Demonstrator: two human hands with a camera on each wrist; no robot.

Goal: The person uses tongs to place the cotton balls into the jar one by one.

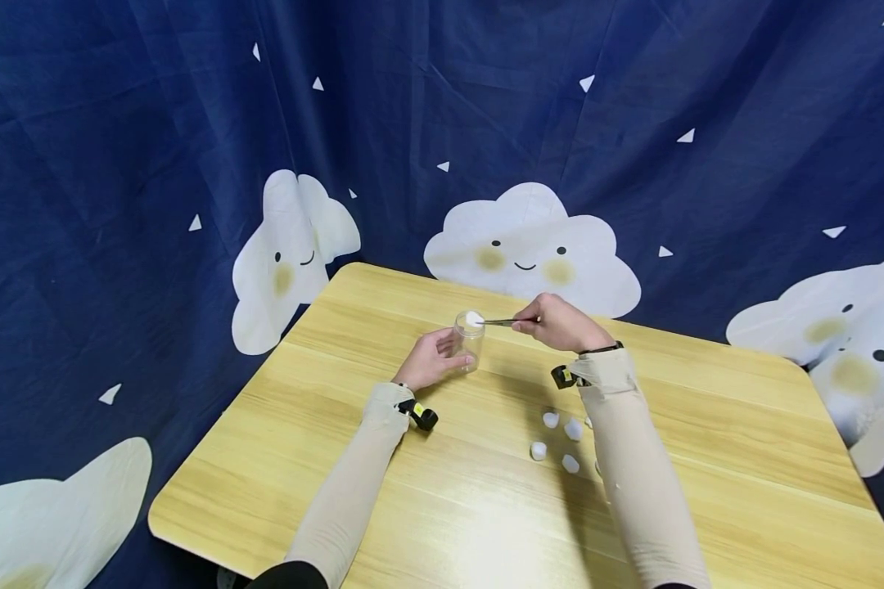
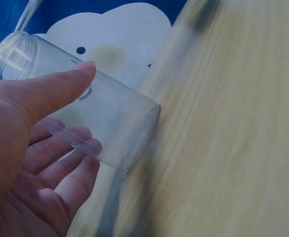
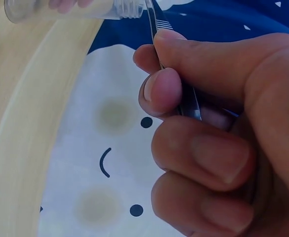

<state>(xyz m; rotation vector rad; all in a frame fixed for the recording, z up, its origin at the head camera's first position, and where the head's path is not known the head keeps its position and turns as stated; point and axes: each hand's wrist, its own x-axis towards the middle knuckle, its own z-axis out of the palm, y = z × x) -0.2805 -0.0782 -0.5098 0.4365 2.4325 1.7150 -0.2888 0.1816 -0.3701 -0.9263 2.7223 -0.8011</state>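
A clear, open-mouthed jar (image 1: pixel 468 350) stands upright at the table's middle, held by my left hand (image 1: pixel 429 360) with thumb and fingers around its side. In the left wrist view the jar's wall (image 2: pixel 109 108) is see-through, and its base is at the tabletop. My right hand (image 1: pixel 562 323) pinches metal tweezers (image 1: pixel 499 322) between thumb and fingers. At the tweezers' tips a white cotton ball (image 1: pixel 474 318) is at the jar's mouth; whether the tips still grip it I cannot tell. The right wrist view shows the ridged grip of the tweezers (image 3: pixel 159 22) near the jar's threaded neck (image 3: pixel 129 9).
Several white cotton balls (image 1: pixel 573 429) lie scattered on the wooden table (image 1: pixel 427 507), some partly hidden by the right forearm. A dark blue curtain (image 1: pixel 501 98) with smiling clouds hangs behind the table's far edge. Small black cameras (image 1: pixel 421 415) are strapped to both wrists.
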